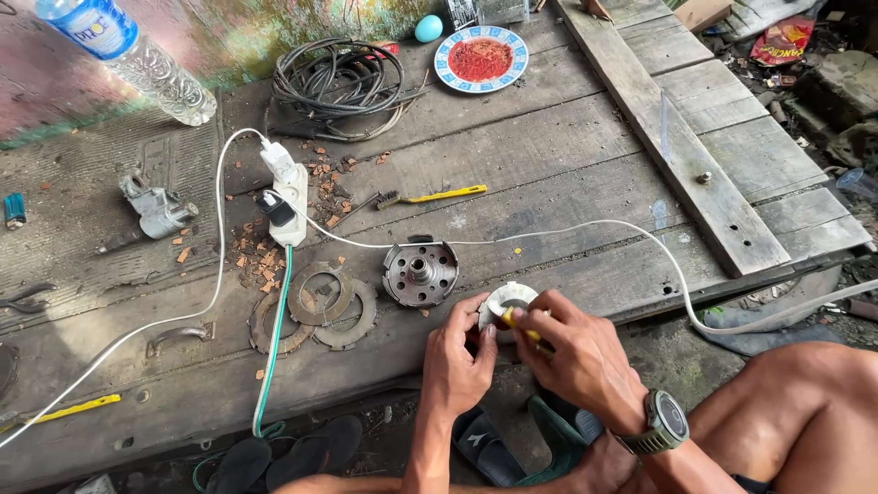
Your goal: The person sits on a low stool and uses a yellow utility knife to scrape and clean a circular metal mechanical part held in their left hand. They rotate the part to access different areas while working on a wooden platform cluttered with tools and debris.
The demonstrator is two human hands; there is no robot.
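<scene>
My left hand [457,359] grips the left side of a round whitish metal part [506,298], held just off the near edge of the wooden platform [567,174]. My right hand [578,352], with a watch on its wrist, holds a small yellow-handled tool [514,318] against the part's face. Just beyond my hands, a round grey clutch hub [420,272] with a central shaft lies on the planks. Left of the hub rests a pile of flat ring-shaped plates [320,306].
A white power strip [286,192] with white cables runs across the boards. A yellow-handled brush [430,196], coiled black cable [338,84], a plate of red food [481,59], a plastic bottle [128,55] and a metal part [155,212] lie around. Sandals [283,456] sit below.
</scene>
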